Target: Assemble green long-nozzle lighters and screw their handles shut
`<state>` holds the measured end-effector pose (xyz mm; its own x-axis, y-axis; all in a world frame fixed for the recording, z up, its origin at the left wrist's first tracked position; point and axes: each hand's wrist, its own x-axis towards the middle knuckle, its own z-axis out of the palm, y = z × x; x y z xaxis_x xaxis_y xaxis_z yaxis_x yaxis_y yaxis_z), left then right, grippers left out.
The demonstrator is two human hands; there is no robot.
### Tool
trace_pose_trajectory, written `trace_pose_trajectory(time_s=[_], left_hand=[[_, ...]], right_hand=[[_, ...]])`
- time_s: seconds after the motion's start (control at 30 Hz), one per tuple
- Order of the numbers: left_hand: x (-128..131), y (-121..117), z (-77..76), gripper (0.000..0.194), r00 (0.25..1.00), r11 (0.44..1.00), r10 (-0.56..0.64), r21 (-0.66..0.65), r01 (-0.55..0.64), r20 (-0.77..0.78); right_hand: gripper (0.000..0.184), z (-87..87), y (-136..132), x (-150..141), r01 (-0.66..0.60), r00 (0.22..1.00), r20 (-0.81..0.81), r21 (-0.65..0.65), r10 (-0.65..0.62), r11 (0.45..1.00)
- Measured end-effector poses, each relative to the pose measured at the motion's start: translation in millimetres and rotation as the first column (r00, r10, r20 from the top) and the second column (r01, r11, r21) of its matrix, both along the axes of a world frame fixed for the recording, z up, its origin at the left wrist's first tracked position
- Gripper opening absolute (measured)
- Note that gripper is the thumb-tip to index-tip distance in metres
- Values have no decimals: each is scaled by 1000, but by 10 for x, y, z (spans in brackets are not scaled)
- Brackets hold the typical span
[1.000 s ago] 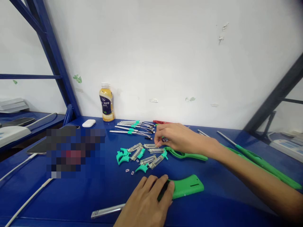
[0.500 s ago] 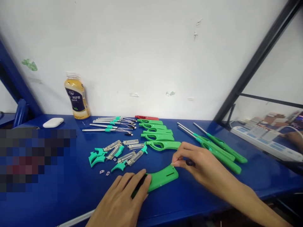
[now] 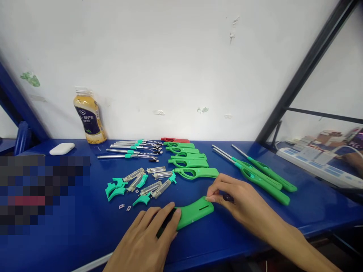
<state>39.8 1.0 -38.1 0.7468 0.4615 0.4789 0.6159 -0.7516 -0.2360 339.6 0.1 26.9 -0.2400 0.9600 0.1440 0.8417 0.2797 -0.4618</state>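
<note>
My left hand (image 3: 141,236) is wrapped over a green gas lighter (image 3: 195,213) near the table's front, pressing it to the surface. Its metal tube (image 3: 95,263) runs out to the lower left, and the trigger area is mostly hidden by my fingers. At the handle's far end, the thumb and forefinger of my right hand (image 3: 232,194) are pinched together against its edge; whatever is between them is too small to make out. A dark rounded tool end (image 3: 227,197) pokes out of my right palm, the rest covered.
Several green handle shells (image 3: 200,173) lie behind, with a red one (image 3: 176,140). To their left are metal tubes with wires (image 3: 116,156), clear fuel tanks (image 3: 163,188) and teal triggers (image 3: 116,192). Assembled lighters (image 3: 266,181), a power strip (image 3: 320,168), bottle (image 3: 89,119) and white case (image 3: 61,148) surround these.
The view has shifted slightly. Both hands keep nearly the same place on the lighter, the right fingertips still pinched at the handle's end.
</note>
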Motion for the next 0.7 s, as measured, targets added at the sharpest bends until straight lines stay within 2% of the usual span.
trace_pose_trajectory(time_s=[0.37,0.7], left_hand=[[-15,18,-19,50,1000,999,-3,51,3,-6],[2,2,11,49,1000,1000,4,24,-4,4]], right_hand=[[16,27,6,-49,6,1000,-29,-10,-6,1000],[17,49,17,-76,10,999,-42,-44,-12,999]])
